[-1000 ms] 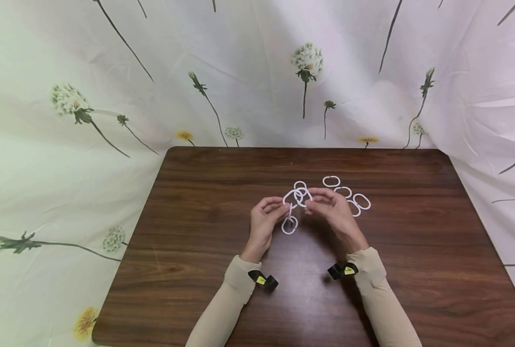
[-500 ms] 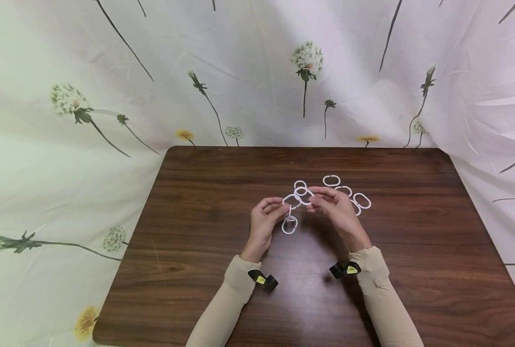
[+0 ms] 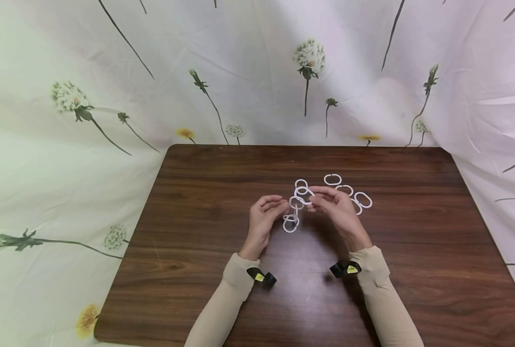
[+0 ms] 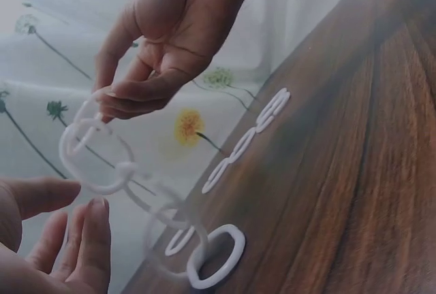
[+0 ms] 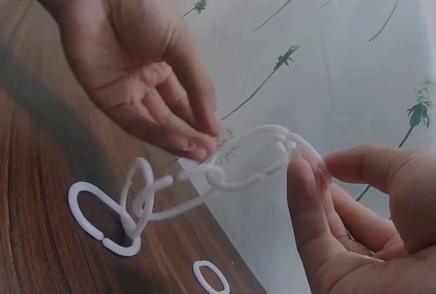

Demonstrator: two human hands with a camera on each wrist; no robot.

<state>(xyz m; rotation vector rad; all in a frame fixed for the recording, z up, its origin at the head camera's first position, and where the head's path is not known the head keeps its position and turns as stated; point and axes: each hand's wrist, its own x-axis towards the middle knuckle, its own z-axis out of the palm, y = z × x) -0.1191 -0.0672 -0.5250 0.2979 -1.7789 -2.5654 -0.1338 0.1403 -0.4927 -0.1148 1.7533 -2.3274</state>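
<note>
My right hand [image 3: 337, 214] pinches a white plastic chain link [image 5: 235, 186] between thumb and fingers. Several more white oval links are joined to it. They hang as a short chain towards the table, and the lowest link [image 5: 73, 202] tilts near or on the wood; I cannot tell which. My left hand [image 3: 264, 219] hovers just left of the chain. In the left wrist view its thumb and fingers [image 4: 95, 239] are spread apart with nothing between them. Part of the held link is hidden behind the right fingertips. Some links are blurred.
Several loose white links [image 3: 363, 193] lie on the brown wooden table [image 3: 210, 217] behind and to the right of my right hand. A white cloth with printed flowers [image 3: 257, 72] hangs behind the table and along its sides.
My left hand has let go of its link and moved slightly off the chain. The freed links have swung right and now hang from the link in my right hand, which stays nearly still.
</note>
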